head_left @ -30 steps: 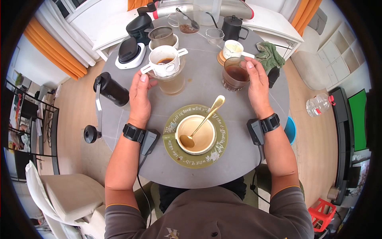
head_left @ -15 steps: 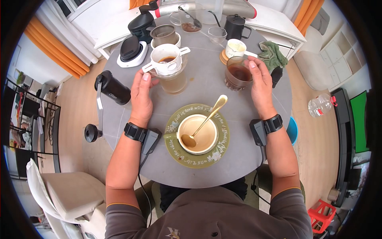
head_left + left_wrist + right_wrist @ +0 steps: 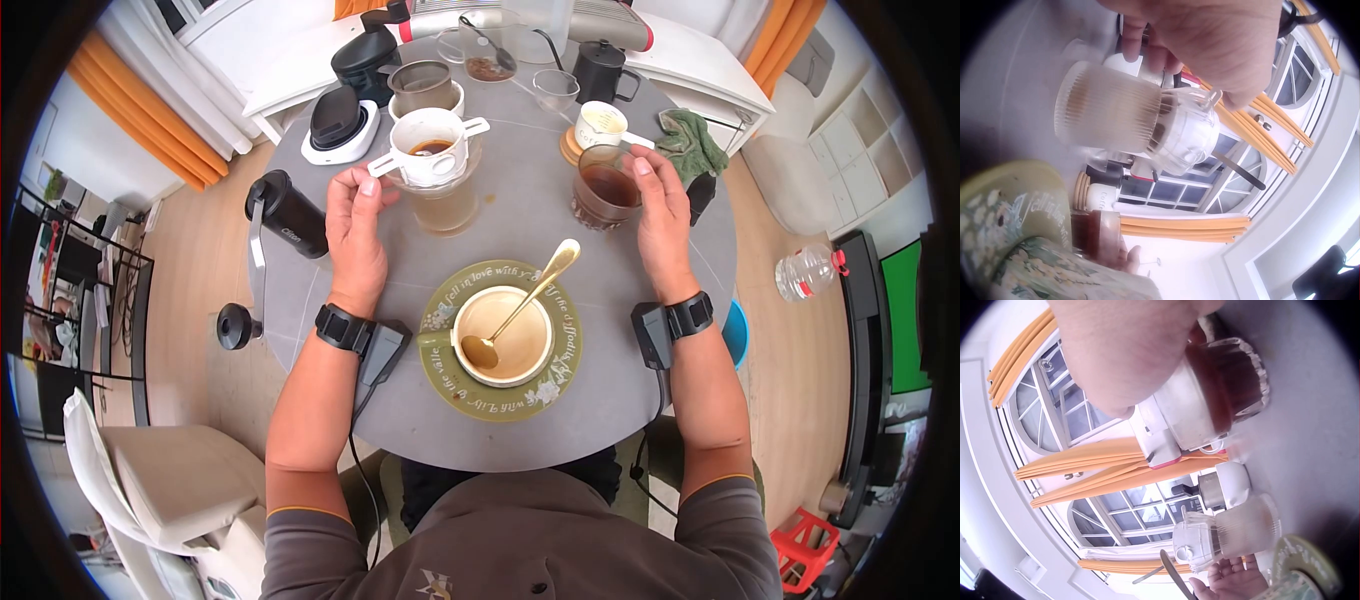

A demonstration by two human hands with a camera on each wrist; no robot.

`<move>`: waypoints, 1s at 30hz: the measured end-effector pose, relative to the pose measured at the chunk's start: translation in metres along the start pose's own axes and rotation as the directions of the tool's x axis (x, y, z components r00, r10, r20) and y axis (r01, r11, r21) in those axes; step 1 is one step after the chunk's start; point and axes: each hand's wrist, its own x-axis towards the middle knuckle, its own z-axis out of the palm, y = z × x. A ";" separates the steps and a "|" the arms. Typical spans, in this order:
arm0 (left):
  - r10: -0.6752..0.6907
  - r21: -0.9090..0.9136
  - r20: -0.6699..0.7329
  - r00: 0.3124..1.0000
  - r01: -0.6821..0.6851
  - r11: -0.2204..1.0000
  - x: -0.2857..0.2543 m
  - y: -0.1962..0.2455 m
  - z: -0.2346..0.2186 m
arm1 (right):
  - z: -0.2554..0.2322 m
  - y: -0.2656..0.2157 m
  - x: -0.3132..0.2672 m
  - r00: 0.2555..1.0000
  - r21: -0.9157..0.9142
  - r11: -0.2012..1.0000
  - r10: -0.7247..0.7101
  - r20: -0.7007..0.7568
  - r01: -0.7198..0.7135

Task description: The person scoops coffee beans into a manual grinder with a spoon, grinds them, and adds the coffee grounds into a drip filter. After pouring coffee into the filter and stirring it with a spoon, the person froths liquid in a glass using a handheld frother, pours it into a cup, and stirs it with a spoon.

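In the head view my left hand (image 3: 358, 225) is beside a ribbed glass (image 3: 445, 207) of pale liquid, fingers loose, thumb near a handle of the white dripper (image 3: 425, 165) on top. Dark coffee shows inside the dripper. My right hand (image 3: 665, 225) is at the right side of a brown-tinted glass (image 3: 607, 190) with dark liquid, thumb close to its rim. In the right wrist view that hand partly covers the glass. Between my forearms a cream cup (image 3: 525, 340) holds a gold spoon (image 3: 535, 290) and sits on a green lettered saucer (image 3: 440, 385).
A black hand grinder (image 3: 290, 215) with a crank lies at the left. Behind stand a white scale (image 3: 340, 145), a metal filter (image 3: 420, 88), a glass pitcher (image 3: 487, 65) and a black kettle (image 3: 603, 70). A lettered white cup (image 3: 600, 122) and green cloth (image 3: 692, 145) are at the right.
The head view has shifted slightly, moving the table items a little to the right in the picture. Both hands stay beside the same two glasses.
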 end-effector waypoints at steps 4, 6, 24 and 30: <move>-0.016 0.019 0.024 1.000 0.016 1.000 0.000 0.003 0.000 | 0.001 0.000 0.000 1.000 0.009 1.000 -0.002 0.000 0.002; -0.014 0.001 0.006 1.000 0.014 1.000 0.000 0.005 0.004 | 0.001 0.000 -0.001 1.000 0.004 1.000 0.002 0.001 -0.002; -0.141 -0.161 0.033 0.990 0.144 0.976 0.004 0.019 0.013 | 0.000 0.007 0.001 0.999 0.000 0.999 -0.033 -0.010 0.033; -0.123 -0.169 0.033 0.992 0.126 0.977 0.004 0.021 0.014 | 0.000 0.008 0.001 0.999 0.000 0.999 -0.032 -0.010 0.032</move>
